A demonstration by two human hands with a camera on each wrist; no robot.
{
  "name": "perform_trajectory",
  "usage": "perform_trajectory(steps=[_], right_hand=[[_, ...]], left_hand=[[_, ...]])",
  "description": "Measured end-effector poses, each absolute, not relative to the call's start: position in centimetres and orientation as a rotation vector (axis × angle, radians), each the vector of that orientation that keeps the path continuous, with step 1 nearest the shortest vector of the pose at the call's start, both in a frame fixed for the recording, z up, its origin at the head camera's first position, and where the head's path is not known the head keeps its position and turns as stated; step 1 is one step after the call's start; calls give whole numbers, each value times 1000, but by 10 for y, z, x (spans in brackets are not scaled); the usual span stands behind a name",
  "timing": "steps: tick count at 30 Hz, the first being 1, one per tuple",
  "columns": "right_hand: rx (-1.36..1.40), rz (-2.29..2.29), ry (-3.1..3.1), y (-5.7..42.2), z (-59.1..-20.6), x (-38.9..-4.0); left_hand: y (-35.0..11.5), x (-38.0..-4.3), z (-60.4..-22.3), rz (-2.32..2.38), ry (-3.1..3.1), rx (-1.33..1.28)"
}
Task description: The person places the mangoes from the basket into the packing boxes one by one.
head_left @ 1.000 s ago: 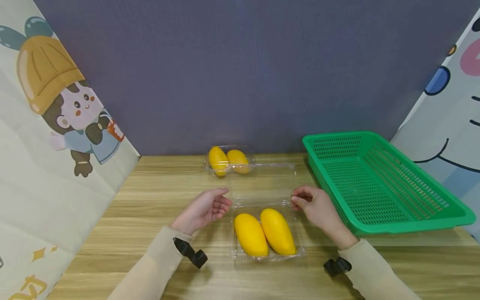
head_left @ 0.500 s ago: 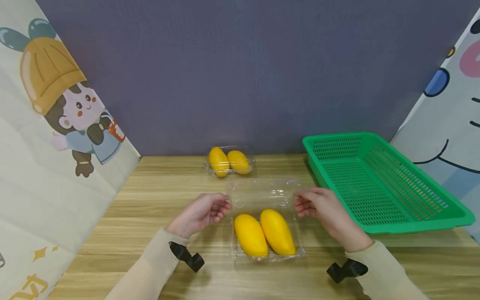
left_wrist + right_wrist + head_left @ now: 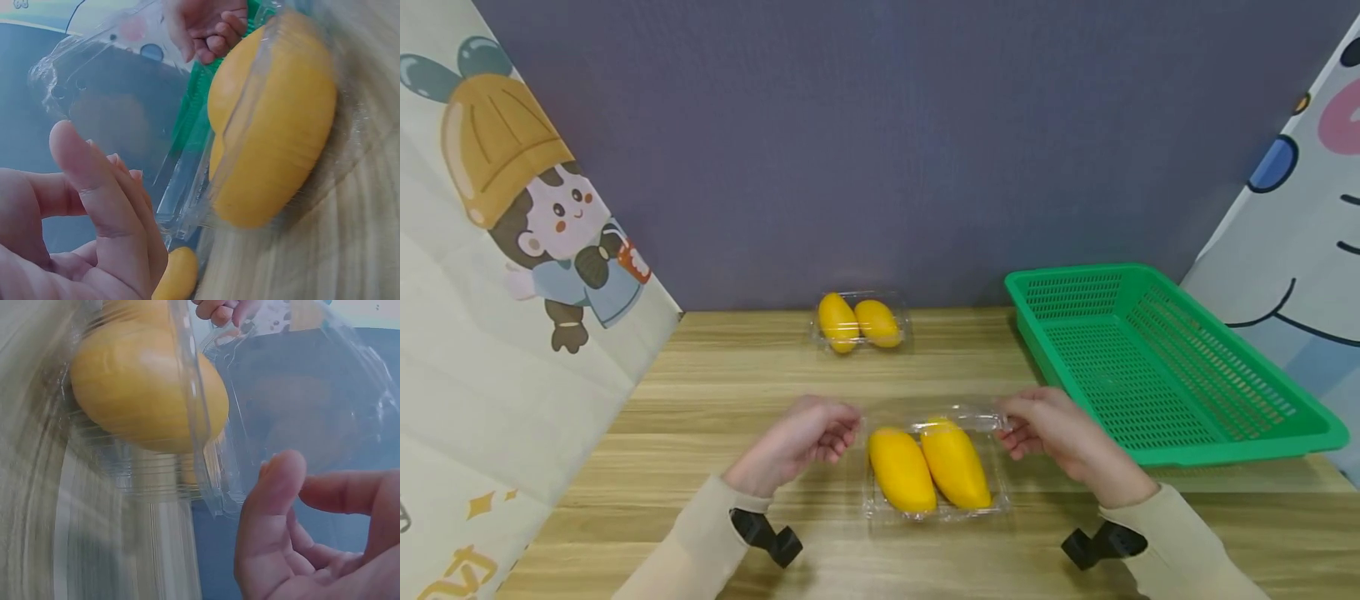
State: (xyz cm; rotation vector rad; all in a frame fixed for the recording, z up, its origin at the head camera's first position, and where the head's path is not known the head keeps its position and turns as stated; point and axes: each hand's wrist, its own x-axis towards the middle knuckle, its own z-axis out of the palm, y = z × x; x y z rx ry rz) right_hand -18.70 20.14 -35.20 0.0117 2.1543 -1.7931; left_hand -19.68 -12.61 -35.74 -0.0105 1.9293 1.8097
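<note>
A clear plastic clamshell box [image 3: 936,518] with two yellow mangoes [image 3: 901,471] inside stands in front of me. Its hinged lid [image 3: 936,412] is tilted up over the far side, seen nearly edge-on in the head view. My left hand [image 3: 801,442] pinches the lid's left edge between thumb and index finger, the other fingers loosely curled. At the opposite edge my right hand [image 3: 1063,437] pinches the lid near its corner. Through the transparent lid [image 3: 294,406], the dark back panel shows in the right wrist view. A mango [image 3: 275,125] fills much of the left wrist view.
Farther back, near the dark panel [image 3: 880,150], stands another clear box [image 3: 904,321] with two mangoes [image 3: 877,323]. A green perforated basket [image 3: 1052,367] is on the right, close to my right hand. Printed sheets [image 3: 445,350] flank the wooden table [image 3: 722,375].
The lid, earlier lying back flat behind the box, has swung up and toward me. Both hands have moved nearer with it, and my left hand has come to its edge.
</note>
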Motion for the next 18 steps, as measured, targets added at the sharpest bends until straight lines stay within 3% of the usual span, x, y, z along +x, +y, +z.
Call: perform_trajectory(steps=[18], right_hand=[[-156,-1595,2160,210,-365,-170]], left_hand=[[-134,-167,-370,1715,2010,150]])
